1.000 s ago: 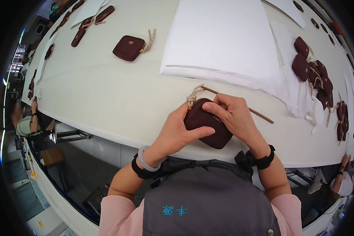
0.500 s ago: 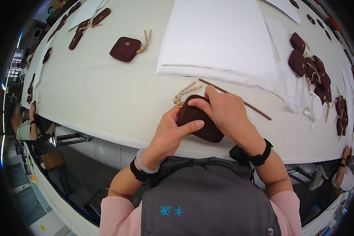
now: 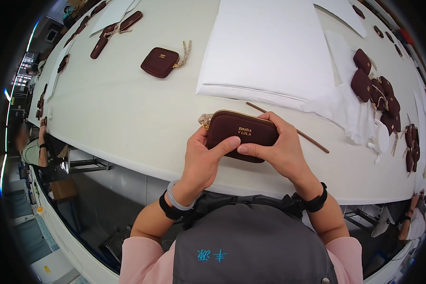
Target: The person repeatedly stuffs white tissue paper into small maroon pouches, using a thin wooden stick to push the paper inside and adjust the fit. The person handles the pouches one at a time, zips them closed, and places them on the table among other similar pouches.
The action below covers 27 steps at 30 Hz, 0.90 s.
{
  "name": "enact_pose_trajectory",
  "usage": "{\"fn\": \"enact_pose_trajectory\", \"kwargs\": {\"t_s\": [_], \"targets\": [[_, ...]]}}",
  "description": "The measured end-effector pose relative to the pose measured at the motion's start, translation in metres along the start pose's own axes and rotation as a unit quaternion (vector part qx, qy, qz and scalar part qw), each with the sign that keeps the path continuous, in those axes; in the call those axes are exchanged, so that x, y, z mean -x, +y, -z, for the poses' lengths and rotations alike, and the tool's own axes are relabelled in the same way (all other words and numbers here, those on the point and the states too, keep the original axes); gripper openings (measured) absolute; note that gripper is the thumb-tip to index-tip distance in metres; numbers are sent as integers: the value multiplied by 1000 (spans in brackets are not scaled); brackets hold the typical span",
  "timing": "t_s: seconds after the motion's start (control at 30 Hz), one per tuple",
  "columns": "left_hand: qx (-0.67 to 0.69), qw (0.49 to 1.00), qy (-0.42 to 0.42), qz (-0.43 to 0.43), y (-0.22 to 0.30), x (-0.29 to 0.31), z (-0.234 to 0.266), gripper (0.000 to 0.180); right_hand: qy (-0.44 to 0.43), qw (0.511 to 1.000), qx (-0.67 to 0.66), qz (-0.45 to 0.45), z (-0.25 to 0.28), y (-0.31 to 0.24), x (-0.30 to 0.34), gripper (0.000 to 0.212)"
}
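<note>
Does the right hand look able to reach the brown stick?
Probably yes: the brown stick lies close to the right hand, its right end uncovered, but this hand holds the maroon pouch.

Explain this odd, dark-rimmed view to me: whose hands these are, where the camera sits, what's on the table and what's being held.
There is no machine here, just a person's bare hands. The camera is the left of two fisheye cameras worn on the head, looking down, so straight edges bend near the rim. The left hand and right hand together hold a burgundy zip pouch, thumbs on its front. On the pale table lie another burgundy pouch, a stack of white sheets, a thin brown stick and, to the right, a cluster of similar pouches.
</note>
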<state>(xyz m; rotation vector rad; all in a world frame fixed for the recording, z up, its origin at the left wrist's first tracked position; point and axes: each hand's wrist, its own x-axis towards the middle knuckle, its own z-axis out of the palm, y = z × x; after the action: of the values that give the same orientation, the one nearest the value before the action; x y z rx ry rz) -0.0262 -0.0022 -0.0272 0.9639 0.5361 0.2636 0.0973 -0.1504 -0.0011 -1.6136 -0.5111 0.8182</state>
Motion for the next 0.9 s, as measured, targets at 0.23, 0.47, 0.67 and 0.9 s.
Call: {"fn": "enact_pose_trajectory", "kwargs": {"t_s": [0.23,0.47,0.67,0.9], "targets": [[36,999,9,-13,0,2,-2,33,33,999,-31,1,-7,-1,0,39],[91,995,11,42,7,-1,-8,36,114,985,-129,29,-9,24,-11,36],[-62,998,-26,20,0,1,-7,65,6,998,57,36,3,8,-11,43],[-192,980,-42,3,6,9,-9,69,10,996,85,29,7,11,-16,49]]}}
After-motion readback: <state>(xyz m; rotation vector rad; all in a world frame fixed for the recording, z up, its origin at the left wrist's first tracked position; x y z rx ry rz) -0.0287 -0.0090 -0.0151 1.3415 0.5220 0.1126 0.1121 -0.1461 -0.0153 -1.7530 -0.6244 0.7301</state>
